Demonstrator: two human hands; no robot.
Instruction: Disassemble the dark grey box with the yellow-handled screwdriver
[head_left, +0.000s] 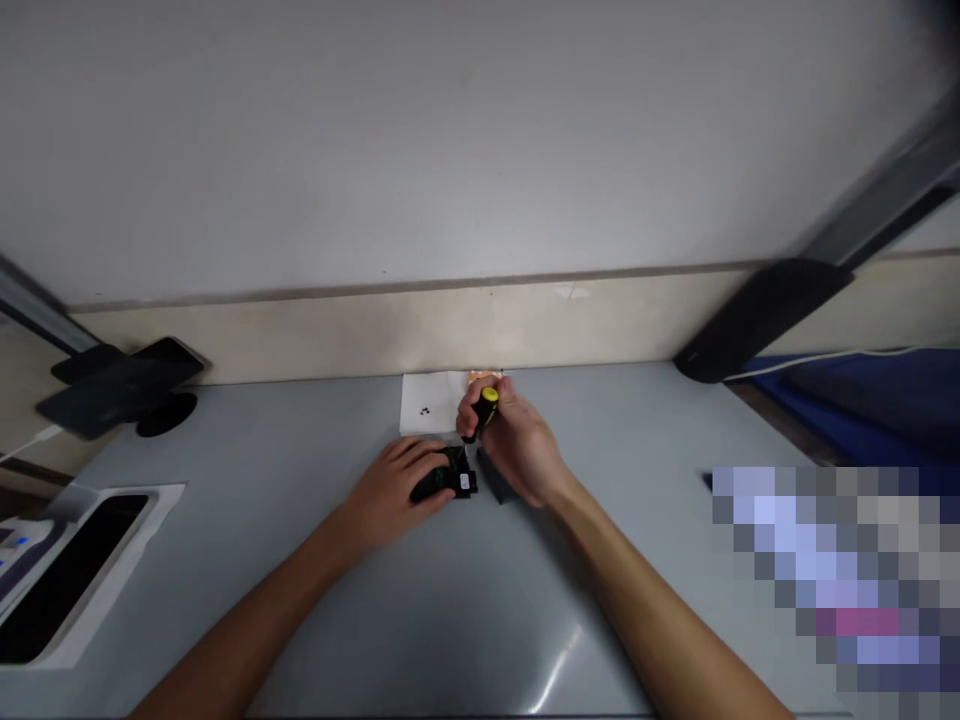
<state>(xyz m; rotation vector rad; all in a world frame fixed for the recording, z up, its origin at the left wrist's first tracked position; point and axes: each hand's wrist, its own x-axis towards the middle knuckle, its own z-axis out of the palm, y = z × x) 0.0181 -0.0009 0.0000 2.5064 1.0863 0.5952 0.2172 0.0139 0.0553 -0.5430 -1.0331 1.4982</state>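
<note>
I looked down on a grey table (465, 620) that ran back to a pale wall across the upper half of the frame. I counted one white sheet of paper (429, 402) at the table's far edge, just above centre, with a few tiny dark specks (424, 411) on it; they were too small for me to say what they were or to count them surely. I saw one small black device (447, 484) near the middle of the frame, one screwdriver (484, 410) with a black and yellow handle, and one loose dark part (495, 482) lying just right of the device, mostly covered by the hand above it. At the far left stood two dark stands (120, 385) and, lower down, one white tray (82, 560), cut off by the frame's edge. At the upper right one dark bar (757, 315) slanted out of view, and a patch at the lower right was blurred into blocks.

My left hand (397, 490) lay flat over the device's left side, fingers loosely together and resting on it, holding it to the table. My right hand (517, 445) was closed round the screwdriver's handle, fingers curled tight, the yellow cap showing above them. The shaft and tip were hidden, so I could not tell whether the tip touched the device.
</note>
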